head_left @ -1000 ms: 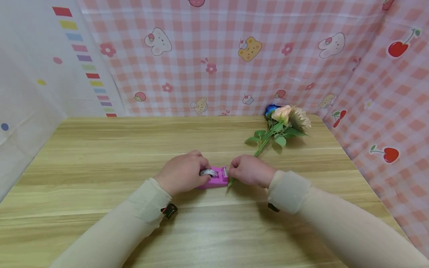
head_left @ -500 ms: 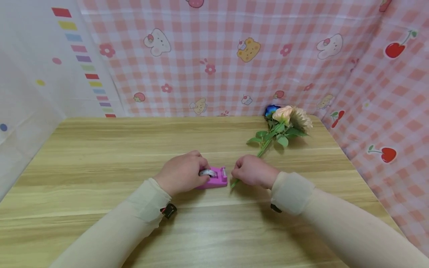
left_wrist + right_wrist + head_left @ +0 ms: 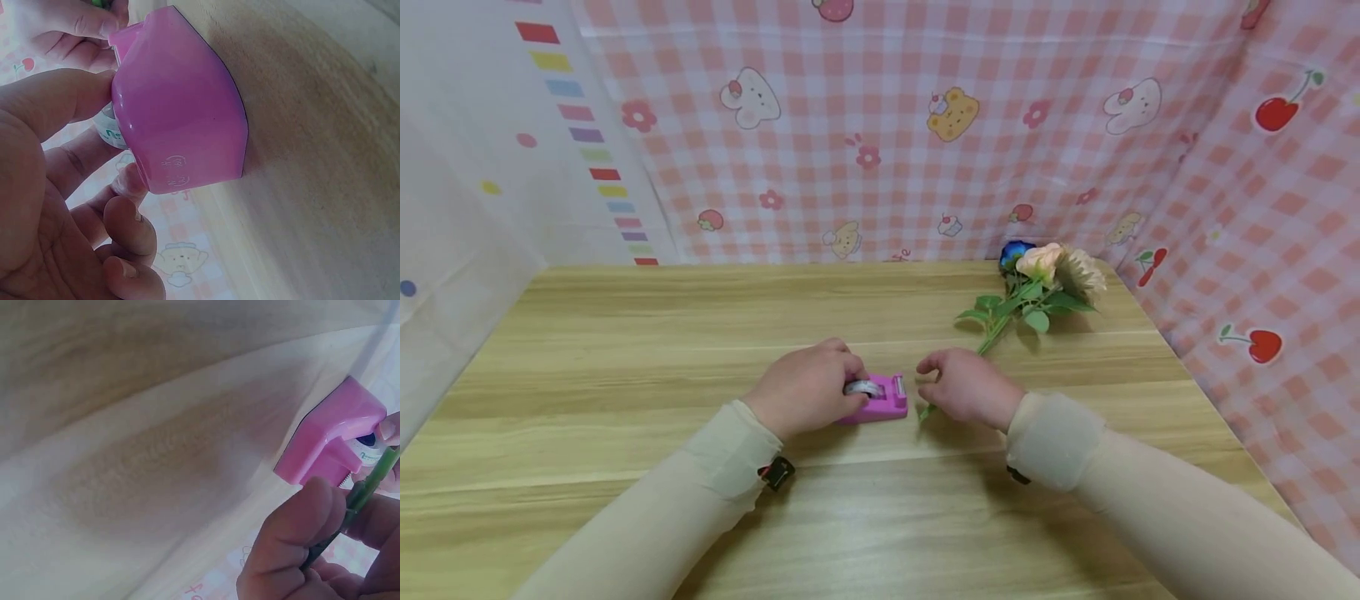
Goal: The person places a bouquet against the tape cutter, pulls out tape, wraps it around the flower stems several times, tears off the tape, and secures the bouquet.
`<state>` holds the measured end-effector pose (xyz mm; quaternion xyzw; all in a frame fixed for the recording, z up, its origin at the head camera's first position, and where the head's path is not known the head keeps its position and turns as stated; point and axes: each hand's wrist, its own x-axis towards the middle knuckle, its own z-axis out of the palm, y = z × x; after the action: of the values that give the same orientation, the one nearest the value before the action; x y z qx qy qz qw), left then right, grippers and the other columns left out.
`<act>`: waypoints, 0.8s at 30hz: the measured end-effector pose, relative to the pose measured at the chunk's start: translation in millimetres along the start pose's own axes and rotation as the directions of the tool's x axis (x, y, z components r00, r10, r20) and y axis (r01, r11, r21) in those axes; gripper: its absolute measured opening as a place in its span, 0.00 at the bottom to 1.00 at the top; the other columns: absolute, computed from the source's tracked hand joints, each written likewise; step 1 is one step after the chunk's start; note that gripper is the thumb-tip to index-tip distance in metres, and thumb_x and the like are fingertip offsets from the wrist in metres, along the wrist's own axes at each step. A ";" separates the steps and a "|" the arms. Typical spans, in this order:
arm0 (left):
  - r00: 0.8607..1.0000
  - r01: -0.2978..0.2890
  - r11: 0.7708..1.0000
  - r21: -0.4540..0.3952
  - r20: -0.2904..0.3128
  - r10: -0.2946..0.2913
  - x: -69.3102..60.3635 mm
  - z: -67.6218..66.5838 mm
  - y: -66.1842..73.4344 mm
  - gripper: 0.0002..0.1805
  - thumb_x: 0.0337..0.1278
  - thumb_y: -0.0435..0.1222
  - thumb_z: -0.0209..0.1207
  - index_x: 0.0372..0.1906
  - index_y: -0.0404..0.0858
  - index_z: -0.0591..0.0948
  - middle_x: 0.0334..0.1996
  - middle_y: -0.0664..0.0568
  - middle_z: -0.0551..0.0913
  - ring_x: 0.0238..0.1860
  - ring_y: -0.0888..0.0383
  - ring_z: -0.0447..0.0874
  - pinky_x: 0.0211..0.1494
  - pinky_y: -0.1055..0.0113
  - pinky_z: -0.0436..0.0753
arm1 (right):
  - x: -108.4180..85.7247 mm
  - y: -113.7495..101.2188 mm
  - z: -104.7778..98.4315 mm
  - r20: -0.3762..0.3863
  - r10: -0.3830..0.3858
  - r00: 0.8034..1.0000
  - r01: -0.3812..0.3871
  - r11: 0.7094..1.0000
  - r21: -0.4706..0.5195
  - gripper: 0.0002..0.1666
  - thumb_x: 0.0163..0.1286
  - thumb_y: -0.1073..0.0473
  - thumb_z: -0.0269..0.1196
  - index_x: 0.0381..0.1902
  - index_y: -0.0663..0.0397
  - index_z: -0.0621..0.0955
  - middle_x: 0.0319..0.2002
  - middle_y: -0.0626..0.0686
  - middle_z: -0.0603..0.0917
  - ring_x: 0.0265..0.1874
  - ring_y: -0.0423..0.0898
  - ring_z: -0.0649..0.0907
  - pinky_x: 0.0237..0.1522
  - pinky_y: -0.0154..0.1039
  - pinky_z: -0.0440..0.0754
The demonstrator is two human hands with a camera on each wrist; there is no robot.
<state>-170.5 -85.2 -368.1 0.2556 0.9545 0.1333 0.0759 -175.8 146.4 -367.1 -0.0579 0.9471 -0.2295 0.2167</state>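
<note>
My left hand (image 3: 812, 387) grips a pink tape dispenser (image 3: 887, 404) from its left side in the head view. Its thumb and fingers close about the body by the tape roll (image 3: 109, 128). Just to the right, my right hand (image 3: 966, 385) holds the green stems (image 3: 359, 500) of several artificial flowers near their cut ends. Its index finger and thumb stand apart in the head view, while the stems cross between thumb and the other fingers in the right wrist view. A blue, a peach (image 3: 1039, 262) and a cream flower head lie toward the back right. The dispenser's cutter faces the right hand.
Both hands work over a wooden table (image 3: 662, 333). A pink checked cloth (image 3: 850, 125) hangs behind it, and another cherry-printed cloth (image 3: 1262, 292) runs along the right side. Dark straps with small devices (image 3: 777, 473) sit at the wrists.
The right hand has drawn slightly right, away from the dispenser, and the flowers shifted right with it. Its index finger and thumb have parted. The left hand stays on the dispenser.
</note>
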 end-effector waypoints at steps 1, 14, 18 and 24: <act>1.000 -0.001 1.000 -0.001 -0.001 0.001 -0.1 0.1 -0.2 0.13 0.65 0.50 0.68 0.48 0.50 0.89 0.45 0.58 0.81 0.36 0.60 0.78 0.43 0.62 0.81 | -0.4 0.0 0.1 -0.001 0.001 1.000 -0.001 1.000 0.006 0.24 0.76 0.55 0.64 0.67 0.54 0.81 0.48 0.54 0.88 0.36 0.45 0.84 0.45 0.43 0.84; 1.000 -0.002 1.000 -0.002 -0.008 0.002 -0.9 -0.5 0.5 0.13 0.64 0.50 0.68 0.48 0.50 0.89 0.45 0.58 0.82 0.36 0.60 0.78 0.43 0.62 0.81 | -6.7 1.3 1.6 -0.023 -0.039 0.999 0.042 0.988 0.146 0.11 0.72 0.66 0.62 0.48 0.53 0.87 0.43 0.53 0.88 0.37 0.46 0.81 0.38 0.38 0.80; 1.000 -0.002 1.000 0.004 -0.009 0.002 -1.3 -1.0 0.8 0.13 0.65 0.49 0.68 0.48 0.50 0.89 0.44 0.58 0.81 0.36 0.60 0.77 0.43 0.62 0.81 | -8.7 0.7 1.6 -0.031 -0.044 0.999 0.048 0.984 0.170 0.08 0.73 0.65 0.62 0.44 0.53 0.87 0.39 0.52 0.88 0.34 0.45 0.80 0.37 0.37 0.79; 1.000 0.002 1.000 0.008 -0.004 -0.002 -1.2 -0.7 1.1 0.13 0.65 0.50 0.68 0.49 0.50 0.89 0.45 0.58 0.82 0.36 0.60 0.78 0.44 0.62 0.82 | -10.2 0.7 2.9 -0.027 -0.070 0.997 0.073 0.989 0.131 0.08 0.77 0.61 0.61 0.47 0.53 0.86 0.34 0.52 0.86 0.29 0.44 0.80 0.32 0.38 0.79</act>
<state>-169.2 -85.1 -367.0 0.2549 0.9554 0.1298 0.0732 -165.3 148.0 -365.9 -0.0750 0.9296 -0.2997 0.2010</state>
